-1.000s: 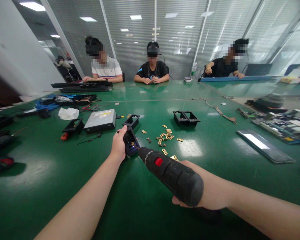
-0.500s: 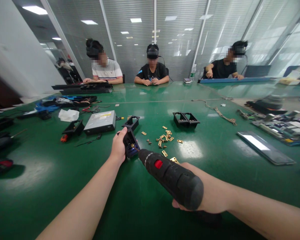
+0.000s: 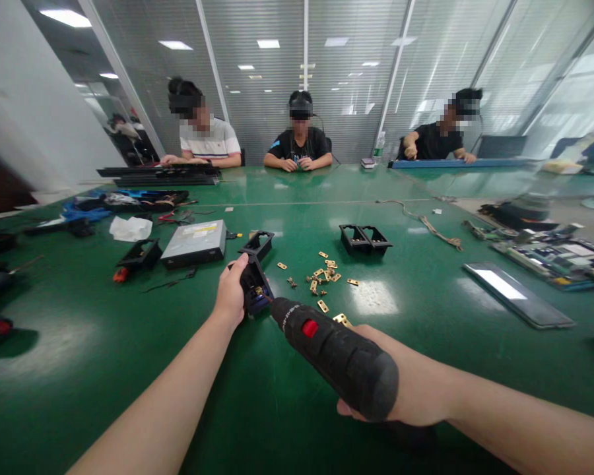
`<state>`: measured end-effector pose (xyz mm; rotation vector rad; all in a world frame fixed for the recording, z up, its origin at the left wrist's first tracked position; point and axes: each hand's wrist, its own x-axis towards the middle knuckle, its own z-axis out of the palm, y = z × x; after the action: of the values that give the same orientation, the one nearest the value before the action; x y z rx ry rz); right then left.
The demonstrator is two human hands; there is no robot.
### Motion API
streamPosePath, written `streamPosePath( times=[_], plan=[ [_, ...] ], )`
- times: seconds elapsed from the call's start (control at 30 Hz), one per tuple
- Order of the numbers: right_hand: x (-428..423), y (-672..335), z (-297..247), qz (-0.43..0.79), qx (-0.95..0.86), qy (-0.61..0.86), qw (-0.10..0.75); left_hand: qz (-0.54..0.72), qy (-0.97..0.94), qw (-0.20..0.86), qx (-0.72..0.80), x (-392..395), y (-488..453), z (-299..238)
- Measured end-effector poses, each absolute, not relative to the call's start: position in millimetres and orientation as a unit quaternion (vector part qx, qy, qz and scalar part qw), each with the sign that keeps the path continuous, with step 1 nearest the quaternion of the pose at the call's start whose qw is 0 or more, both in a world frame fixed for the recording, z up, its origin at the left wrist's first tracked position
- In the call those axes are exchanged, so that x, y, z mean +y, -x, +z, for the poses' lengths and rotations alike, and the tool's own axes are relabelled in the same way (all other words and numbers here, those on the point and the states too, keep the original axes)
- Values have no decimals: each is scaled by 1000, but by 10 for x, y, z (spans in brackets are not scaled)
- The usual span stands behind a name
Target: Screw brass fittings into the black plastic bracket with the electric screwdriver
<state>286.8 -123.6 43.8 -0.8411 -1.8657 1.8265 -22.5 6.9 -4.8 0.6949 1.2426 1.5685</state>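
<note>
My left hand (image 3: 231, 293) is closed around a black plastic frame (image 3: 255, 280), tilted up with its opening towards me. A small brass-coloured piece shows inside the frame, near its lower end. My right hand (image 3: 400, 376) grips a black cordless drill (image 3: 336, 353) with a red switch on top. The drill's bit points left into the lower end of the frame; its very tip is hard to make out. Just beyond lie several loose brass plates (image 3: 323, 306) and small screws (image 3: 291, 282). A second black frame (image 3: 259, 245) rests right behind the held one.
Farther right stands a pair of joined black frames (image 3: 365, 239). A disc drive (image 3: 195, 244), another black frame (image 3: 139, 256) and crumpled white paper (image 3: 131, 228) lie left. A phone (image 3: 517, 295) and circuit boards (image 3: 554, 256) lie right. Three people sit across the green table (image 3: 297, 422).
The whole view has shifted slightly to the left. Both hands keep the same hold, with the drill bit still at the frame.
</note>
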Motion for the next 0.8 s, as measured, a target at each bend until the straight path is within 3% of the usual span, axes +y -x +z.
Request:
streamPosePath(
  times=[0.8],
  plan=[
    [-1247, -2876, 495, 638, -675, 290, 230, 642, -290, 494, 510, 75, 238, -53]
  ],
)
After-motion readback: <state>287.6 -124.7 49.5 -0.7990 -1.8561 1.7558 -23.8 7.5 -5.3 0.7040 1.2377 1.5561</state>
